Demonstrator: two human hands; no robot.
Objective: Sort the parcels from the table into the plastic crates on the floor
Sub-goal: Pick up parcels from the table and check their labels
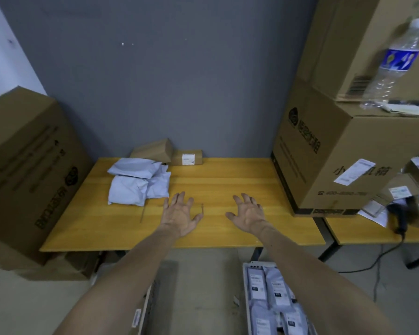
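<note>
Both my hands reach out over the yellow table, palms up, fingers spread and holding nothing. My left hand hovers just right of a pile of grey-white poly mailer parcels. My right hand is over the table's middle right. Two small cardboard parcels lie at the back edge by the wall: a tilted one and a labelled one. On the floor below, a light plastic crate holds several grey mailers with labels. Another crate's edge shows beneath my left forearm.
Large cardboard boxes stand at the left and on the table's right end, with a water bottle on top. A second table at right carries small labelled boxes and a black scanner with a cable.
</note>
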